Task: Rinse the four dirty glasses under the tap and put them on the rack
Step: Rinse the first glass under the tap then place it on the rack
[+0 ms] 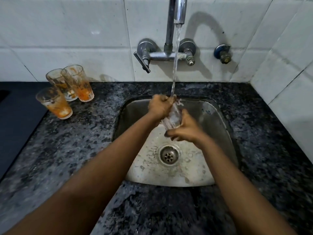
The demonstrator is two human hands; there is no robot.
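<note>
one clear glass held under running water, three dirty ones waiting far left of the hands.

well to the left of the hands, three clear drinking glasses smeared with orange residue (67, 89) stand upright in a tight cluster on the speckled dark granite tabletop (81, 133), near the white tiled wall (67, 31). the left hand (160, 106) curls around the upper end of a clear ribbed glass tumbler (172, 118), which is tilted over the stainless steel sink (220, 119). the right hand (184, 129) grips the tumbler's lower end, just beside the left hand. above the hands, the chrome wall-mounted tap (177, 11) pours a thin stream of water (175, 61) onto the tumbler's upper end. below the hands lies the round metal drain (168, 156).
</note>
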